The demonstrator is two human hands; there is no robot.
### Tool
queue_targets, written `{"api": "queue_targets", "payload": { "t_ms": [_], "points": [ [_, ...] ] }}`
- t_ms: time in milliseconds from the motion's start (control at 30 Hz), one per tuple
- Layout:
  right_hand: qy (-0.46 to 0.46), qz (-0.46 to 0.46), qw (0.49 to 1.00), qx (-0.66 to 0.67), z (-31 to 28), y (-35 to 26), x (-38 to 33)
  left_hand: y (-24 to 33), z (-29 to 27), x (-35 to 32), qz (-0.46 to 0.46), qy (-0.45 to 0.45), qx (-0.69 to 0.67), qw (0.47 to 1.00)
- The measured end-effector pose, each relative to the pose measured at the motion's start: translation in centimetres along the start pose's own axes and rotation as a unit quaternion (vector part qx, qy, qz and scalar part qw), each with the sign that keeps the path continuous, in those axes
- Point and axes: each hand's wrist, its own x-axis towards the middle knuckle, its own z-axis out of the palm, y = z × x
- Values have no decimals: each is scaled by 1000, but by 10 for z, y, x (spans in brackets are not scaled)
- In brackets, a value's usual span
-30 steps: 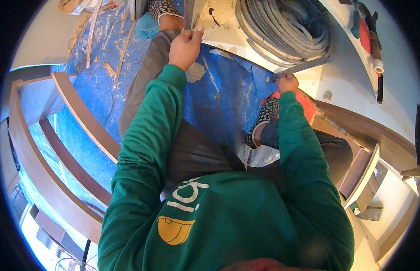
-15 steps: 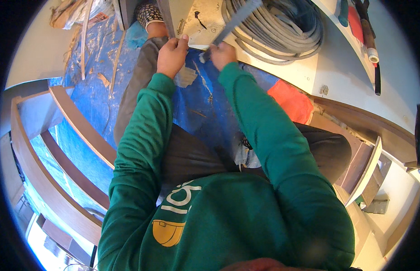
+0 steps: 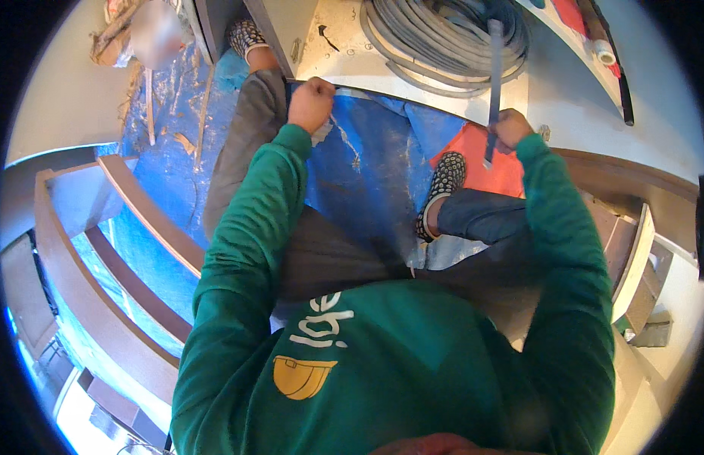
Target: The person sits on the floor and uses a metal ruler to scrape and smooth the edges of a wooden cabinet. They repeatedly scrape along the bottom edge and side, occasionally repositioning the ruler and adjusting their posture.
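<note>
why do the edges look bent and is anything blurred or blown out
Head view: fisheye bends the brown wooden frame near the black rim; a smudged blur sits at top left; bright glare at bottom left; the right hand and its flat grey bar stay sharp.

Green long-sleeved top [image 3: 382, 379], yellow helmet emblem, grey trousers [image 3: 322, 258], patterned shoes [image 3: 441, 186]

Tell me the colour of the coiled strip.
Grey; the coiled strip shows best in the head view.

Right hand [image 3: 511, 127] swung grey strip [image 3: 494, 83] rightward, now upright over cable coil [image 3: 443, 38].
</note>
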Motion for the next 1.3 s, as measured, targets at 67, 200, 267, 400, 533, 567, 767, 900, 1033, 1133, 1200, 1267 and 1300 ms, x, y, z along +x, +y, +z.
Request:
{"api": "queue_targets", "payload": {
  "t_ms": [67,200,267,400,533,567,767,900,1033,1133,1200,1267,1300],
  "points": [
    [-37,-89,992,-79,-20,-12,-45,7,11,-10,-18,-47,-1,999],
    [29,-318,925,-206,-65,-6,-132,-8,49,-10,-157,59,-73,983],
    [36,-248,962,-107,-69,18,-142,19,68,-8,-120,-33,47,991],
    [-14,-287,955,74,-72,-27,-142,-119,72,34,15,184,24,982],
    [10,-192,978,86,-84,27,-131,73,151,-8,156,-62,572,803],
    [1,-179,980,85,-86,27,-131,81,159,-14,157,-68,577,799],
    [-20,-153,982,106,-88,40,-132,115,211,-19,142,-192,552,799],
    [-54,-175,977,107,-91,22,-134,44,265,-8,40,-106,141,983],
    [-31,-161,980,116,-90,43,-127,79,266,-19,-83,-169,-126,974],
    [-30,-157,982,105,-93,41,-132,107,229,-53,17,-157,88,983],
    [-40,-163,979,117,-93,41,-132,95,208,-60,140,-118,274,944],
    [-34,-163,979,114,-92,38,-134,64,181,-62,243,-106,413,871],
    [-29,-159,980,113,-92,38,-135,57,169,-60,241,-123,437,858]
  ]
}}
